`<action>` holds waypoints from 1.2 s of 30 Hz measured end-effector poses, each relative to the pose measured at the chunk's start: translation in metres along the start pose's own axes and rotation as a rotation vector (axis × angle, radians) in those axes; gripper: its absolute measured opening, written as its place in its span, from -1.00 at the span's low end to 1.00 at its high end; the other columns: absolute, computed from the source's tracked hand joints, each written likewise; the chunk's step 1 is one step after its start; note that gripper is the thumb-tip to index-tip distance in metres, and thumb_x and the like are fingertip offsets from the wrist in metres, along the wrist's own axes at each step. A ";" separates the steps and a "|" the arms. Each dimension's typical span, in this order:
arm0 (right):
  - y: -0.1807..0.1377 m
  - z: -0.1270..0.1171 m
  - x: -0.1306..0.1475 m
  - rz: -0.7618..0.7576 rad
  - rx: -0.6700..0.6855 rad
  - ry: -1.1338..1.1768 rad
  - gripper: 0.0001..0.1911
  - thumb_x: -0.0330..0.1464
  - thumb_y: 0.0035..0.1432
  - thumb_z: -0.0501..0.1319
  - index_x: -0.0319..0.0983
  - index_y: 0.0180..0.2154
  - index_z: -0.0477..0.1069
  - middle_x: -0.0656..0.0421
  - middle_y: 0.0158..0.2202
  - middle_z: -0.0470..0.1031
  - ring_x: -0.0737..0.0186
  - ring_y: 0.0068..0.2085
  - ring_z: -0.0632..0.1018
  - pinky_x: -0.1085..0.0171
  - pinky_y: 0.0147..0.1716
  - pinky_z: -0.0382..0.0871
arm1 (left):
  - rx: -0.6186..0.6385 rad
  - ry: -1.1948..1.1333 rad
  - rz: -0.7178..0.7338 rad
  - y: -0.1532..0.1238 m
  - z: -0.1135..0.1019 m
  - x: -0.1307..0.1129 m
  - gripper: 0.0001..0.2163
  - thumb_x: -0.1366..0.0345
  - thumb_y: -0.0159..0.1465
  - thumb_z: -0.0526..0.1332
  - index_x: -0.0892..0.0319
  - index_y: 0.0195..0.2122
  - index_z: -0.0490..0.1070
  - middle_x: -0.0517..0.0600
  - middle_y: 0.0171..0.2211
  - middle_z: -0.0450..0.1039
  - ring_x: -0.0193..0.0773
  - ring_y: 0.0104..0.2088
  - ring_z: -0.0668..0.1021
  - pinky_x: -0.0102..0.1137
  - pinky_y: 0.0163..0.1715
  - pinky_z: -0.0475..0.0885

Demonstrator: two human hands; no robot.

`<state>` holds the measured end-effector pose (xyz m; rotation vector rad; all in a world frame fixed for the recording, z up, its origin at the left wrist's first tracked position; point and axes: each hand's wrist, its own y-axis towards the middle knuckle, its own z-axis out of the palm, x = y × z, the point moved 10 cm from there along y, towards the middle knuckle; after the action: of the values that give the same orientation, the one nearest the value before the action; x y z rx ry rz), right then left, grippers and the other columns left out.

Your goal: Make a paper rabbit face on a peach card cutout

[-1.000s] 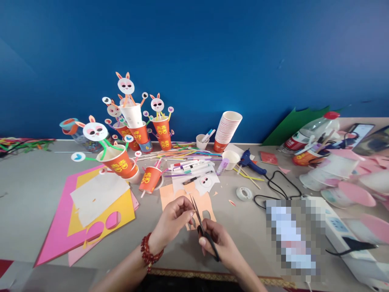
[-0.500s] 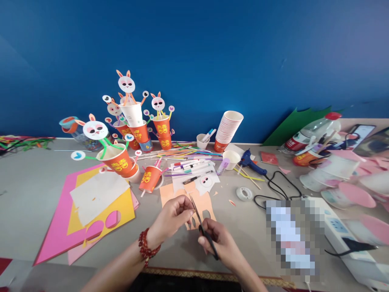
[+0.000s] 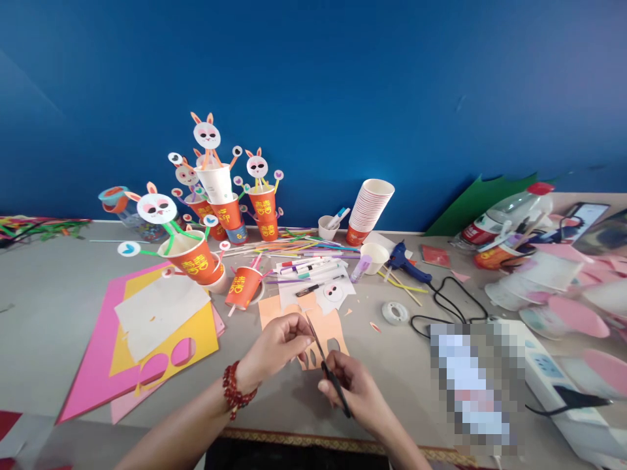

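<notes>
My right hand (image 3: 353, 390) is closed round the handles of black scissors (image 3: 327, 365), whose blades point up and away toward the left hand. My left hand (image 3: 277, 344), with a red bead bracelet at the wrist, pinches a small piece I cannot make out at the blade tips. Both hands hover over a peach paper sheet (image 3: 327, 326) with oval holes cut in it, lying on the grey table (image 3: 53, 307).
Pink and yellow sheets (image 3: 196, 329) lie at left. Orange paper cups with bunny faces (image 3: 193, 258) stand behind, beside a cup stack (image 3: 368, 207), markers (image 3: 308, 267), a blue glue gun (image 3: 404, 260), a tape roll (image 3: 394, 312) and a power strip (image 3: 558, 385) at right.
Both hands stay close together with the scissors at the same spot; the camera view has shifted slightly, and the forearms sit a little lower in the picture.
</notes>
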<state>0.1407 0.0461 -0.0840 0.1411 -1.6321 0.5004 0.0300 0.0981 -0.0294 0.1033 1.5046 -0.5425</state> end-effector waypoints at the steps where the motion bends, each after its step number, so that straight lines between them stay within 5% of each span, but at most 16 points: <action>1: 0.000 0.000 0.000 -0.003 -0.001 -0.003 -0.49 0.04 0.05 0.28 -0.17 -0.47 0.09 0.36 -0.58 0.10 0.43 -0.58 0.17 0.39 -0.60 0.02 | 0.003 0.002 0.000 0.001 0.000 0.000 -0.85 0.27 0.15 0.24 0.23 -0.39 0.33 -0.13 -0.50 0.32 -0.44 -0.59 0.43 -0.53 -0.60 0.27; 9: 0.000 -0.003 0.001 -0.004 -0.048 -0.018 -0.47 0.03 0.00 0.31 -0.16 -0.51 0.06 0.39 -0.62 0.04 0.44 -0.61 0.15 0.39 -0.62 -0.04 | 0.016 0.030 0.002 0.003 0.000 0.003 -0.88 0.28 0.15 0.21 0.23 -0.39 0.32 -0.15 -0.51 0.29 -0.46 -0.59 0.39 -0.53 -0.59 0.26; 15: -0.002 -0.003 -0.004 0.041 -0.060 0.056 -0.50 0.04 0.03 0.26 -0.15 -0.49 0.08 0.36 -0.65 0.18 0.39 -0.63 0.26 0.39 -0.61 0.09 | 0.009 0.109 0.017 0.003 -0.004 0.005 -0.89 0.28 0.20 0.17 0.21 -0.36 0.31 -0.13 -0.47 0.30 -0.45 -0.57 0.36 -0.52 -0.57 0.28; 19: -0.012 -0.037 -0.001 0.027 -0.200 -0.224 -0.58 -0.02 0.09 0.22 -0.16 -0.48 0.12 0.32 -0.62 0.21 0.33 -0.55 0.30 0.38 -0.54 0.13 | -0.063 0.493 0.197 -0.003 -0.017 -0.002 -0.96 0.37 0.23 0.11 0.17 -0.35 0.31 -0.05 -0.41 0.39 -0.30 -0.39 0.47 -0.42 -0.38 0.40; 23: -0.031 -0.077 0.004 0.051 -0.383 -0.598 -0.61 -0.03 0.10 0.19 -0.15 -0.49 0.12 0.33 -0.61 0.16 0.31 -0.56 0.25 0.38 -0.56 0.11 | -0.038 0.848 0.452 -0.018 -0.014 -0.003 -0.89 0.48 0.21 0.08 0.14 -0.32 0.31 0.05 -0.08 0.46 -0.15 -0.03 0.47 -0.24 -0.01 0.38; 31: -0.052 -0.100 0.000 0.145 -0.477 -0.920 -0.64 -0.04 0.12 0.18 -0.12 -0.45 0.11 0.30 -0.61 0.36 0.22 -0.58 0.41 0.37 -0.58 0.12 | 0.059 1.143 0.609 -0.022 -0.017 0.008 -0.74 0.44 0.32 0.03 0.12 0.00 0.32 0.05 0.03 0.45 -0.17 0.06 0.46 -0.18 0.16 0.31; 36: -0.062 -0.107 -0.005 0.255 -0.477 -1.050 -0.63 -0.04 0.12 0.19 -0.12 -0.45 0.12 0.27 -0.60 0.41 0.16 -0.56 0.48 0.34 -0.59 0.03 | 0.038 1.144 0.592 -0.020 -0.025 0.004 -0.77 0.47 0.28 0.03 0.12 -0.09 0.36 0.05 -0.01 0.46 -0.15 0.03 0.46 -0.21 0.06 0.37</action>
<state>0.2626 0.0328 -0.0695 -0.2069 -2.7744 0.1973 -0.0005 0.0893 -0.0302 0.9877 2.4150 0.0283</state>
